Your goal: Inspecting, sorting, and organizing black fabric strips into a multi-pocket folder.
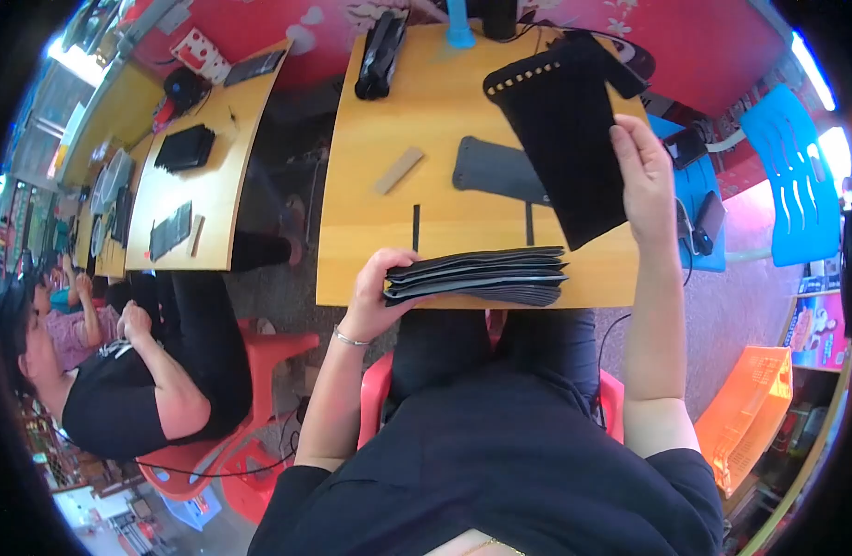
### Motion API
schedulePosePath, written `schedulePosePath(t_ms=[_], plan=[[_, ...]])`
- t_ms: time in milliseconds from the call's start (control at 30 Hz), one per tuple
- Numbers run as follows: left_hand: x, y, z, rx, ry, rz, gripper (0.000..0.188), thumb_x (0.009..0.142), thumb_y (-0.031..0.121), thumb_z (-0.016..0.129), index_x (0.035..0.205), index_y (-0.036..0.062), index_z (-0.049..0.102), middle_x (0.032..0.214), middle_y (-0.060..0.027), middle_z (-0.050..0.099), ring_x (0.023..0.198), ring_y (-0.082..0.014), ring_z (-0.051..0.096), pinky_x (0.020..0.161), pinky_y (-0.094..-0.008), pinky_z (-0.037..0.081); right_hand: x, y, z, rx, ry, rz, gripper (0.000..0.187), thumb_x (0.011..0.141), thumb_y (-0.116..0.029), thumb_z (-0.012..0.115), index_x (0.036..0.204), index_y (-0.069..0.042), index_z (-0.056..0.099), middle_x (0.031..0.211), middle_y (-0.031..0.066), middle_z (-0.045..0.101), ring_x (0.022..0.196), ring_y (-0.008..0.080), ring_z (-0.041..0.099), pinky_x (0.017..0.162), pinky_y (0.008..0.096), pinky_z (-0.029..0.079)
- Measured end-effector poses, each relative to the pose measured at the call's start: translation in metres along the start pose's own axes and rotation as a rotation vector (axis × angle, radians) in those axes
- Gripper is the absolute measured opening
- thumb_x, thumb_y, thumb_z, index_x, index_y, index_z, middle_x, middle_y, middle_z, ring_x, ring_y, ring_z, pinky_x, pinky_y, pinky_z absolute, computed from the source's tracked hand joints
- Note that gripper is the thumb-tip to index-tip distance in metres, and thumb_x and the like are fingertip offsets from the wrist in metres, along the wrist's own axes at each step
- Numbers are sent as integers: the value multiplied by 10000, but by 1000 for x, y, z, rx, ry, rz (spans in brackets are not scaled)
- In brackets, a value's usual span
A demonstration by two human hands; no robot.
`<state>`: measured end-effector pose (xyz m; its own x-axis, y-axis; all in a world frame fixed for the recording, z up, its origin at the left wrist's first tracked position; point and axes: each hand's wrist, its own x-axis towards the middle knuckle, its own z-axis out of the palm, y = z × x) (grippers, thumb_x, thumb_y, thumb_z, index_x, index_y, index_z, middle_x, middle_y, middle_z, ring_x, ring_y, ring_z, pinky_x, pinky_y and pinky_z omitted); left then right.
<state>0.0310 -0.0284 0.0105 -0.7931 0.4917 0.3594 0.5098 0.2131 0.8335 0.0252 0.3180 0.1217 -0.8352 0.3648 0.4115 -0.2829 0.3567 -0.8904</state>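
Observation:
My left hand (374, 298) is closed round the left end of a stack of thin black pieces (482, 276), held edge-on at the table's front edge. Between the thumb and fingers of my right hand (645, 176) is the right edge of a flat black panel (574, 153), raised above the table. Light spots like holes run in a row along the panel's far end. Partly under the panel lies a dark grey flat piece (495, 169) with rounded corners. A tan strip (400, 170) sits to its left. Two dark stripes (417, 226) mark the tabletop nearer me.
My wooden table (366, 213) carries a black bundle (381, 56) at the far left and a blue post (459, 26) at the back. A co-worker (120, 389) sits left beside another table (217, 195). Right stand a blue chair (792, 176) and an orange crate (746, 408).

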Motion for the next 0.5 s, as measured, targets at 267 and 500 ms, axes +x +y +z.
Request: schedulePosePath(t_ms=[267, 500], plan=[[-11, -7, 7, 100, 22, 356, 347, 723, 60, 701, 991, 74, 481, 1047, -160, 634, 979, -346, 620, 868, -444, 510, -2, 6, -5, -8, -56, -32, 171, 980, -117, 543, 1063, 14, 614, 890, -38, 565, 841, 39, 487, 762, 178, 391], [-23, -14, 13, 58, -6, 381, 310, 755, 65, 647, 1003, 67, 462, 1100, -188, 611, 1006, -376, 613, 923, -516, 490, -3, 19, -12, -47, -56, 44, 215, 987, -139, 543, 1109, 22, 614, 937, -38, 579, 863, 16, 490, 776, 158, 384]])
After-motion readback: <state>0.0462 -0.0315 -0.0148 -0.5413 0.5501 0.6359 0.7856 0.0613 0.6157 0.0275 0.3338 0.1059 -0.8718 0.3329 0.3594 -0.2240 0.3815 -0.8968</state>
